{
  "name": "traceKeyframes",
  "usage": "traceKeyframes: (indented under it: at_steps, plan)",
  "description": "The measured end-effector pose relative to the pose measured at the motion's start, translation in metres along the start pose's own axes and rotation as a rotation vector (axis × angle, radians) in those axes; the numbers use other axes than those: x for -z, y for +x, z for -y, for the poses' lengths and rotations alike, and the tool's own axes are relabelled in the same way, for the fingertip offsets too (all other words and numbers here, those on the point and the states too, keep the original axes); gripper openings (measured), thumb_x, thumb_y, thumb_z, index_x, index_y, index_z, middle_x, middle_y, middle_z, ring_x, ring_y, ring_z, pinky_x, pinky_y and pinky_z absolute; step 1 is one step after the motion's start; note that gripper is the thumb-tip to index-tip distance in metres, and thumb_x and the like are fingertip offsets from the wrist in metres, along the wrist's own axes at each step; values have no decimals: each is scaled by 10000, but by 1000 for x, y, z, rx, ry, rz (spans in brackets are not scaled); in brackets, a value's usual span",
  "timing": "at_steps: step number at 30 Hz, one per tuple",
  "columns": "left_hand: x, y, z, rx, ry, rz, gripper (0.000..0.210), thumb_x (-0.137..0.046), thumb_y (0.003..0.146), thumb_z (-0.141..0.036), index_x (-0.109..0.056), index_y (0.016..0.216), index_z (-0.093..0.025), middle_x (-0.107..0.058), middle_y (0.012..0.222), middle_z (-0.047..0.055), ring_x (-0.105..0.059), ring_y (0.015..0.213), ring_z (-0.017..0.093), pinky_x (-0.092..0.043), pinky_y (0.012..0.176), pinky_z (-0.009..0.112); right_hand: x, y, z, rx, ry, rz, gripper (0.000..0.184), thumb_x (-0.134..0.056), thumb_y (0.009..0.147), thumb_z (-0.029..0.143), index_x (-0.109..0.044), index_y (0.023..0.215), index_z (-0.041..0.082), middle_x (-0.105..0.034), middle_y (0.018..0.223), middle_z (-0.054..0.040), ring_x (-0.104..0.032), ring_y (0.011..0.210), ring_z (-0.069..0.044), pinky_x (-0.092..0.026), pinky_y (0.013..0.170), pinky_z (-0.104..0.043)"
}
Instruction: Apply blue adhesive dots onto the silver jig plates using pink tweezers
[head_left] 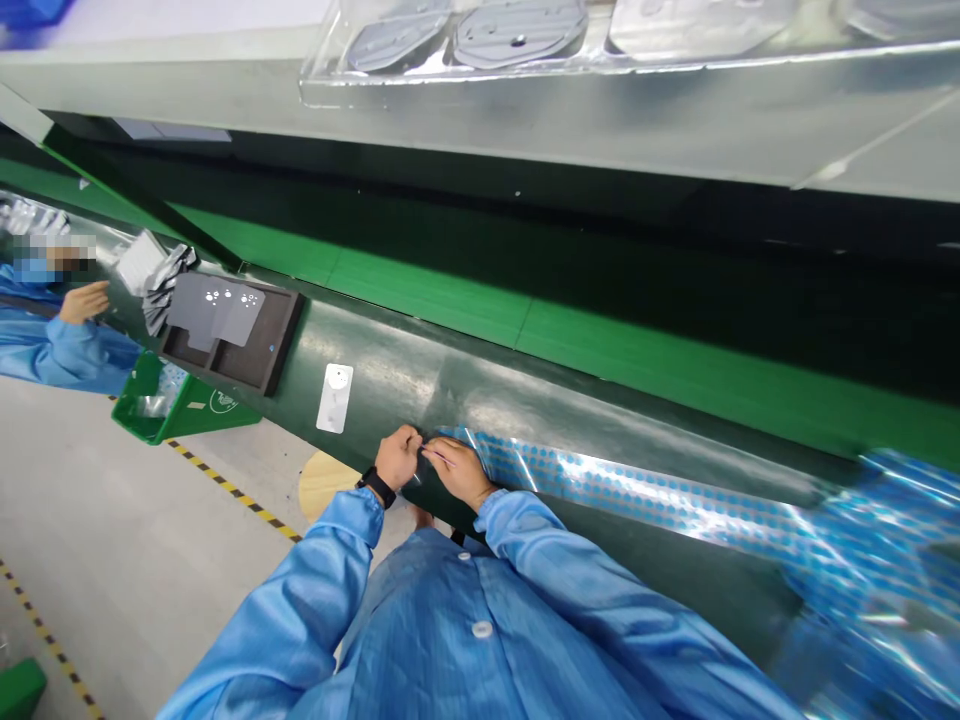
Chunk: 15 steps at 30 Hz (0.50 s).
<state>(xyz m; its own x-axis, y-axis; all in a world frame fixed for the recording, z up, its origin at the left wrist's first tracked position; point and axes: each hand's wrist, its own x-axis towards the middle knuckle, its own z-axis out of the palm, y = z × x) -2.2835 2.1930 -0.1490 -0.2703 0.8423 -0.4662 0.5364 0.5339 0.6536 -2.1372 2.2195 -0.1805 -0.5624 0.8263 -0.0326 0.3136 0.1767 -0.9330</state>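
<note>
My left hand (397, 458), with a dark watch on the wrist, is closed near the front edge of the green bench. Its fingers pinch something too small or hidden to make out. Right beside it, my right hand (459, 472) is closed on a thin pinkish stick-like tool (438, 455), whose tip points at the left fingers. A clear film strip with rows of blue dots (637, 490) runs from under my right hand to the right. Left of my hands, a white rectangular plate (334, 398) with a round mark lies flat on the bench.
A dark divided tray (282, 340) holds grey sheets at left. A green crate (187, 405) stands below it, near a co-worker's hand (84, 301). Crumpled blue film (885, 560) piles up at right. Overhead, a shelf (525, 120) bears a clear tray of metal parts (521, 35).
</note>
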Motion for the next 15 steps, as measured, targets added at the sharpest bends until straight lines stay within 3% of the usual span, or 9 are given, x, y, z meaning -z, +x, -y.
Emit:
traceKeyframes:
  at_steps: [10,15]
  plan:
    - [0,-13,-8,7,-58,-32,173,-475,826,-223,-511,657,-215,-531,602,-39,-516,619,127,-394,658,236,-7,-1,6,-184,74,-147,224,-507,838,362,-633,702,236,-709,767,-50,-661,792,-202,-498,771,-306]
    - [9,-27,-1,37,-97,-110,188,-484,815,-226,-470,628,-213,-484,573,-46,-488,599,130,-381,633,243,3,11,-6,-390,148,-265,269,-477,855,420,-628,742,227,-694,626,-28,-684,644,-208,-509,615,-295]
